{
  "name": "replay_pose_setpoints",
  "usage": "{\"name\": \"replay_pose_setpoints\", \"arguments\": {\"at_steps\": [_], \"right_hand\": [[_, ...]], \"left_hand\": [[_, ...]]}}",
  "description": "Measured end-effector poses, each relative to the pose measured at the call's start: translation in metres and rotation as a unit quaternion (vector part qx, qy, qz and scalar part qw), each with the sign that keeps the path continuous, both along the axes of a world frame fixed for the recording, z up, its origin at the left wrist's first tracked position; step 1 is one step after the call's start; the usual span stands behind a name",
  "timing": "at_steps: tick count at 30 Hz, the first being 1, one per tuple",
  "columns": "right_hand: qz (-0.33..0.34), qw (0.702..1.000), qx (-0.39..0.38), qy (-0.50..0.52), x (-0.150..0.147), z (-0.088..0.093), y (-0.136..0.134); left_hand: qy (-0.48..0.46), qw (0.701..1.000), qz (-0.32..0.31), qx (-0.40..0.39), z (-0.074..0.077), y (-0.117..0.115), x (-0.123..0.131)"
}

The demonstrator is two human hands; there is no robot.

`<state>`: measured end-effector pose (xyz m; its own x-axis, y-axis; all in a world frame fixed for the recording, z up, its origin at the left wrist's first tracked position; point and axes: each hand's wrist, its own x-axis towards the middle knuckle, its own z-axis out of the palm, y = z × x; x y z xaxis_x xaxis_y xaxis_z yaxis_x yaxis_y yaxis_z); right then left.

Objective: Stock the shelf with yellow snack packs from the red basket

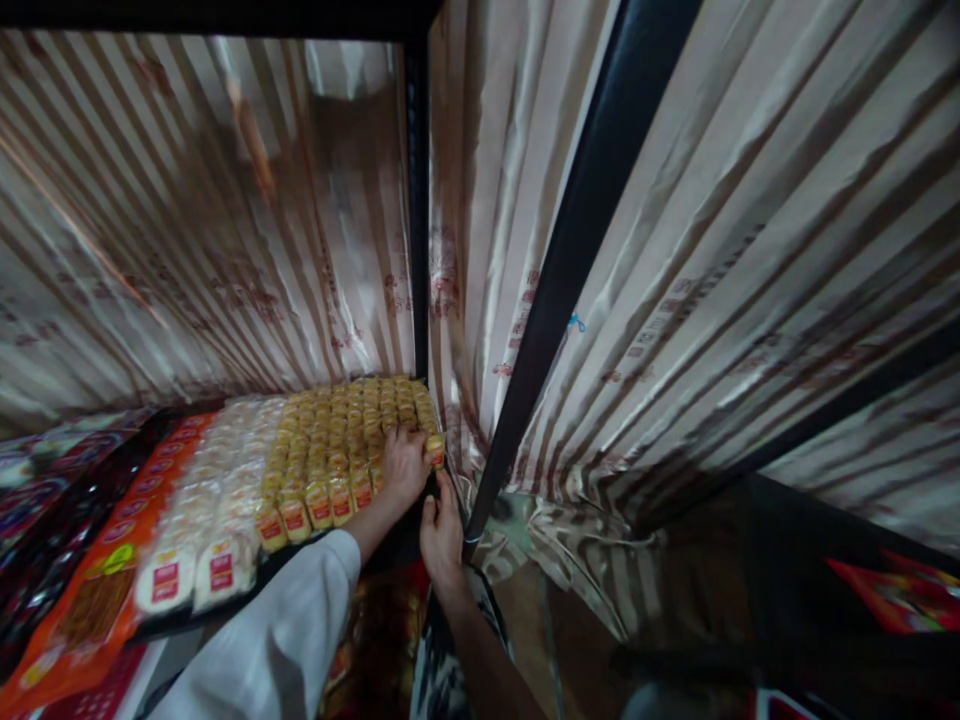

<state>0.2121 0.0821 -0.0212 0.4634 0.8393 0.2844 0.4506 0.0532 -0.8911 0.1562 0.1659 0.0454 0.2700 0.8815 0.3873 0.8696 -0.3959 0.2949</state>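
My left hand [406, 466], in a light sleeve, reaches over the right end of a block of small yellow wrapped cakes [322, 430]. Its fingers are closed on one wrapped cake [435, 448] at the corner of the block. Just below, my right hand [442, 525] is raised beside the shelf's right edge, thumb and fingers apart, with the fingertips just under that cake. Nothing shows in its grasp. Several yellow packs at the front of the block bear red labels.
Left of the cakes lie white round packs [166, 578], an orange-red snack bag [97, 590] and dark packages [67, 530]. A black post [551, 280] slants up close to my right hand. Printed curtains [675, 260] hang behind. Lower right is a red packet [900, 590].
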Motion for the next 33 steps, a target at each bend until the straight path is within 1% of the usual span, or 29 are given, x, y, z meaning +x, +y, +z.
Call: {"name": "replay_pose_setpoints", "arguments": {"at_steps": [5, 10, 13, 20, 25, 30, 33], "right_hand": [[-0.005, 1.0, -0.002, -0.016, 0.001, -0.003, 0.014], [0.002, 1.0, 0.014, -0.02, 0.002, -0.008, 0.023], [0.005, 0.999, 0.027, -0.017, 0.004, -0.012, 0.026], [-0.001, 0.999, 0.029, -0.038, 0.005, -0.02, 0.029], [-0.007, 0.997, 0.031, -0.064, 0.005, -0.019, 0.03], [-0.009, 0.996, 0.006, -0.083, 0.003, -0.016, 0.031], [-0.007, 0.996, 0.004, -0.088, 0.002, -0.015, 0.03]], "left_hand": [[-0.012, 1.0, 0.023, -0.012, -0.006, 0.001, 0.004], [0.002, 0.998, 0.052, -0.027, -0.01, 0.001, 0.008], [0.005, 0.999, 0.042, -0.013, -0.012, 0.001, 0.009], [0.009, 1.0, 0.021, 0.001, -0.01, 0.002, 0.009], [0.003, 1.0, 0.015, 0.002, -0.008, 0.004, 0.008], [0.001, 1.0, 0.018, 0.005, -0.01, 0.005, 0.009], [0.004, 1.0, 0.017, 0.002, -0.011, 0.005, 0.008]]}}
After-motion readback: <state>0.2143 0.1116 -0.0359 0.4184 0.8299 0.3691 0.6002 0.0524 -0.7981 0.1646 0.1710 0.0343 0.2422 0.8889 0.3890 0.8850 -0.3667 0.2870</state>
